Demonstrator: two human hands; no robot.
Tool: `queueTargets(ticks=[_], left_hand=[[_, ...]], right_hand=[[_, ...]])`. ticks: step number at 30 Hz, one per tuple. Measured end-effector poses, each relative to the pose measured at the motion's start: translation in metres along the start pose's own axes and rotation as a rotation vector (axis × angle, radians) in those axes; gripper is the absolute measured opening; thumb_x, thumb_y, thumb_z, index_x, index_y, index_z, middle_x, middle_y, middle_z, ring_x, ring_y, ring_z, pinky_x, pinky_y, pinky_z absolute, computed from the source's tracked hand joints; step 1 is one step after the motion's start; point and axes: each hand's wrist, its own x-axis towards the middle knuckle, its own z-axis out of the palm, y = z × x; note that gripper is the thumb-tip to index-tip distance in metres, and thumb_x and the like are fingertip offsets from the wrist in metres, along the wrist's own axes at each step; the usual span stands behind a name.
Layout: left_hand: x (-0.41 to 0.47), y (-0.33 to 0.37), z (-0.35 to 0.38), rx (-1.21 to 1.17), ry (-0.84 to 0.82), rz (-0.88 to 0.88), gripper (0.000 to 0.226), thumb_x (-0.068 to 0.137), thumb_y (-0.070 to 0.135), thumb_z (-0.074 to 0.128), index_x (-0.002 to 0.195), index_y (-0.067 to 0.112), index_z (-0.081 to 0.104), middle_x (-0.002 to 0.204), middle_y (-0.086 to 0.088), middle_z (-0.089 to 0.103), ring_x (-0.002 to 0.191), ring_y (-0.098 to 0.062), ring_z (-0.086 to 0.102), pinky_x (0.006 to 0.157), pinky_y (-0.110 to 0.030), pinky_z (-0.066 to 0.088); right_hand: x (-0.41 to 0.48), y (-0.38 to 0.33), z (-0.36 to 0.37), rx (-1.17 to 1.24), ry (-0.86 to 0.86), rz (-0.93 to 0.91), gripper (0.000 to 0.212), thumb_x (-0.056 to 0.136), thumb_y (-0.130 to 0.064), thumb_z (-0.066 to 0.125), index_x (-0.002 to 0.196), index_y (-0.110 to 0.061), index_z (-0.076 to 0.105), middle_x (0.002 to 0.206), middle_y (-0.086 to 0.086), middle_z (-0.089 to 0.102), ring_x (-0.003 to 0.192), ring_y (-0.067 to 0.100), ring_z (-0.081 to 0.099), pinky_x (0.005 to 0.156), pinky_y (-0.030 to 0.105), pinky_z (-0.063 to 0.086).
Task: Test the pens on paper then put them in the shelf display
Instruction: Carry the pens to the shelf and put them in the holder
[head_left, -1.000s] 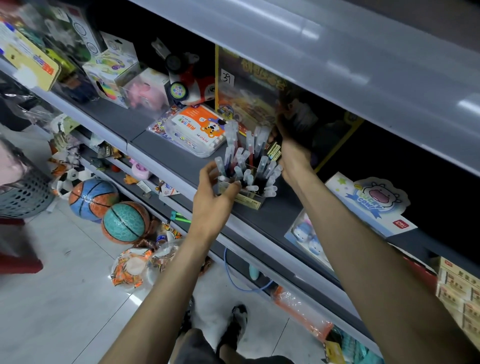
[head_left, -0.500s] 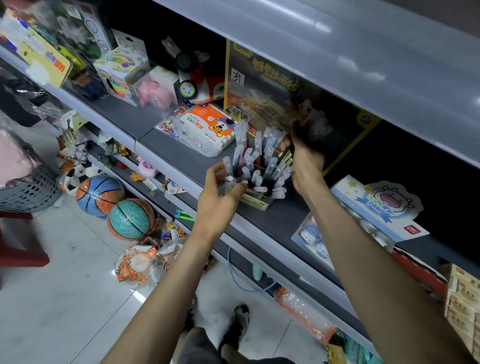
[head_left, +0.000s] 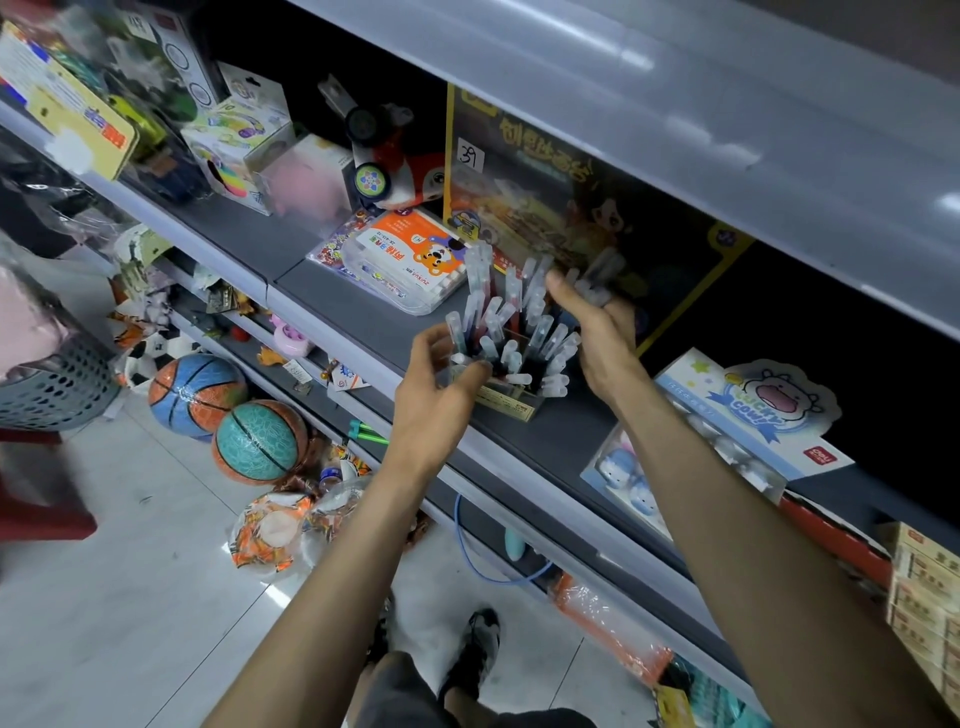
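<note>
A small pen display box (head_left: 511, 402) stands on the dark grey shelf (head_left: 358, 317), packed with several upright pens (head_left: 519, 332) with clear caps. My left hand (head_left: 434, 405) grips the box at its front left corner, thumb and fingers around the outer pens. My right hand (head_left: 602, 338) is at the display's right rear, fingers curled around a bunch of clear-capped pens (head_left: 597, 278) held above the display. No paper is in view.
An orange tiger box (head_left: 415, 260) lies left of the display, a large dark game box (head_left: 571, 208) stands behind it, and a Lucky Cow pack (head_left: 727, 431) lies to the right. The upper shelf (head_left: 675, 104) overhangs. Balls (head_left: 260, 441) and a basket (head_left: 52, 384) sit on the floor.
My right hand has drawn back from behind the display to its right side, with the pens in it. My left hand stays on the front corner.
</note>
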Motion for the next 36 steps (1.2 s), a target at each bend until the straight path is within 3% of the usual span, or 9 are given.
queueTargets(ticks=[4,8,17,21,25,28,30,34,36], left_hand=[[-0.001,-0.001,-0.002,-0.004,-0.006,0.002,0.064,0.084,0.046,0.066,0.144,0.032,0.047,0.141,0.006,0.061,0.13,-0.018,0.059,0.113,-0.05,0.046],[0.0,-0.001,-0.007,0.009,-0.039,0.004,0.068,0.083,0.045,0.066,0.147,0.032,0.047,0.144,0.008,0.06,0.13,-0.019,0.059,0.112,-0.051,0.047],[0.011,-0.009,-0.017,0.165,-0.198,0.042,0.074,0.096,0.014,0.066,0.161,0.025,0.034,0.148,0.014,0.054,0.136,-0.012,0.051,0.12,-0.046,0.041],[0.019,-0.017,-0.017,0.115,-0.237,0.04,0.07,0.1,-0.009,0.053,0.163,0.015,0.032,0.16,0.001,0.048,0.148,-0.019,0.044,0.123,-0.049,0.038],[0.022,-0.022,-0.024,0.152,-0.25,0.035,0.073,0.096,-0.018,0.043,0.162,0.01,0.032,0.163,-0.007,0.044,0.152,-0.023,0.038,0.123,-0.051,0.036],[0.024,-0.023,-0.03,0.186,-0.26,0.029,0.078,0.089,-0.025,0.037,0.159,0.009,0.038,0.149,-0.029,0.051,0.143,-0.042,0.044,0.111,-0.055,0.039],[0.029,-0.024,-0.033,0.21,-0.282,0.029,0.076,0.088,-0.025,0.039,0.157,0.008,0.04,0.143,-0.034,0.052,0.137,-0.046,0.045,0.105,-0.049,0.044],[0.043,-0.026,-0.038,0.351,-0.315,0.065,0.062,0.092,-0.014,0.047,0.15,0.007,0.051,0.123,-0.015,0.071,0.118,-0.032,0.063,0.085,-0.028,0.051],[0.049,-0.028,-0.041,0.397,-0.338,0.11,0.036,0.083,-0.007,0.048,0.108,0.008,0.069,0.09,0.001,0.069,0.089,-0.026,0.06,0.07,-0.012,0.043]], right_hand=[[-0.007,0.0,-0.003,-0.044,-0.037,-0.051,0.045,0.078,-0.039,0.088,0.108,-0.006,0.077,0.116,0.016,0.076,0.117,0.03,0.07,0.108,0.046,0.051],[-0.015,-0.006,-0.009,-0.095,-0.015,-0.059,0.05,0.071,-0.063,0.086,0.1,-0.023,0.08,0.111,0.003,0.079,0.115,0.021,0.071,0.105,0.039,0.051],[-0.039,0.003,-0.028,-0.163,-0.092,0.107,0.089,0.077,-0.089,0.061,0.148,-0.039,0.041,0.167,-0.013,0.034,0.154,0.007,0.029,0.129,0.047,0.019],[-0.055,0.012,-0.022,-0.068,-0.149,0.142,0.069,0.082,-0.078,0.06,0.142,-0.048,0.044,0.143,-0.038,0.05,0.136,-0.013,0.044,0.113,0.021,0.034],[-0.067,0.015,-0.014,-0.053,-0.079,0.151,0.085,0.09,-0.068,0.054,0.162,-0.036,0.021,0.136,-0.044,0.041,0.126,-0.022,0.042,0.107,0.013,0.032],[-0.078,0.015,-0.012,-0.041,-0.097,0.148,0.055,0.096,-0.062,0.05,0.147,-0.052,0.031,0.122,-0.056,0.05,0.119,-0.03,0.044,0.099,0.004,0.038],[-0.084,0.015,-0.012,-0.031,-0.059,0.147,0.064,0.1,-0.06,0.05,0.157,-0.042,0.028,0.135,-0.049,0.047,0.133,-0.02,0.042,0.107,0.01,0.038],[-0.106,0.03,-0.004,-0.009,-0.004,0.204,0.061,0.11,-0.044,0.04,0.165,-0.023,0.023,0.165,-0.014,0.029,0.154,0.009,0.027,0.121,0.031,0.027],[-0.122,0.038,0.005,-0.003,0.025,0.207,0.054,0.112,-0.035,0.038,0.163,-0.021,0.026,0.16,-0.016,0.032,0.15,0.008,0.031,0.123,0.034,0.028]])
